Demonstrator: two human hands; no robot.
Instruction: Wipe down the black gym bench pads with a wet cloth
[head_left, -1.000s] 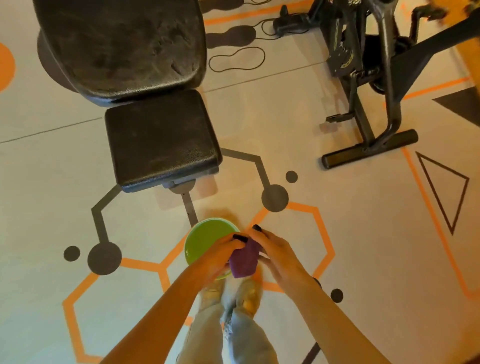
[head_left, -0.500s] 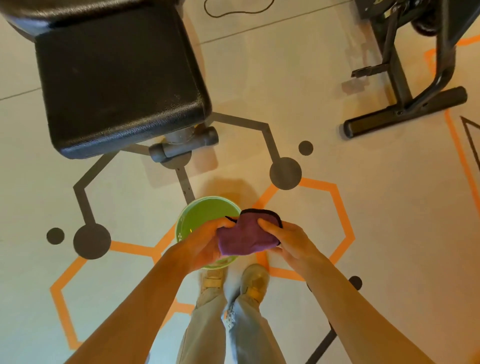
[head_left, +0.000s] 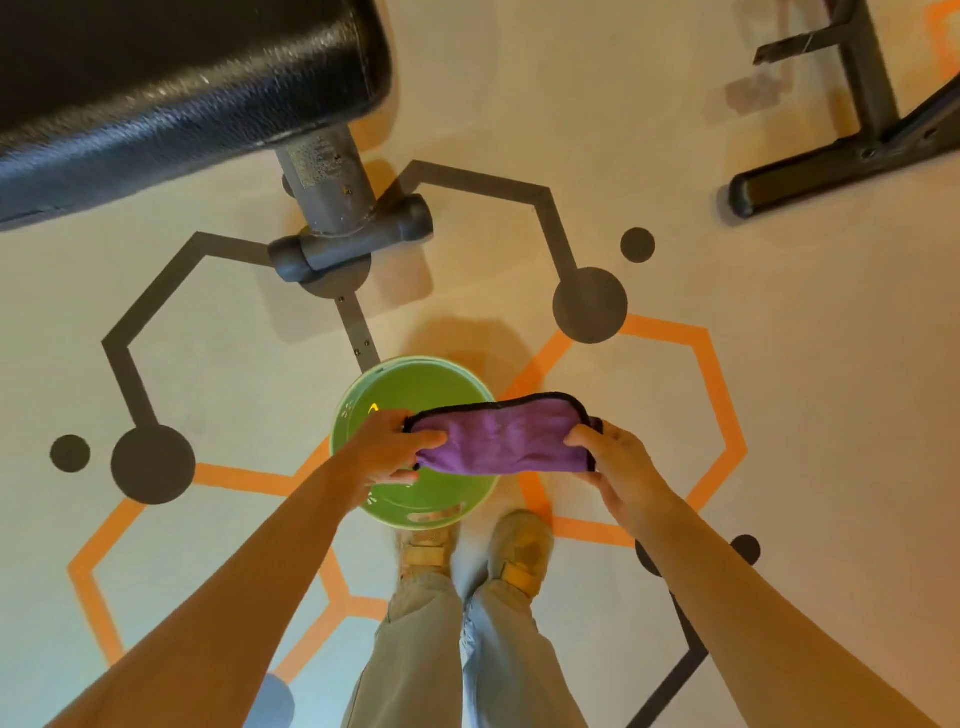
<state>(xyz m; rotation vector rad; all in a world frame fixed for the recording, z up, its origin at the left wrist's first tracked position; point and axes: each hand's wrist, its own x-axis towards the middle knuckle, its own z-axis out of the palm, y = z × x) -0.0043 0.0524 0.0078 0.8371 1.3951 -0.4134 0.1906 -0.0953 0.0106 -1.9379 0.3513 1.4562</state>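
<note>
A purple cloth with a dark hem is stretched flat between my two hands, above a green bowl that stands on the floor. My left hand pinches the cloth's left end and my right hand pinches its right end. The black bench seat pad fills the top left, its front edge nearest me. Only this one pad shows; the back pad is out of frame.
The bench's grey post and foot bar stand just beyond the bowl. A black frame of another exercise machine rests at the top right. My two feet stand right behind the bowl on a floor with orange and grey hexagon markings.
The cloth, bunched between both hands a second ago, is now pulled out wide as my hands moved apart. The view has dropped closer to the bench's front edge.
</note>
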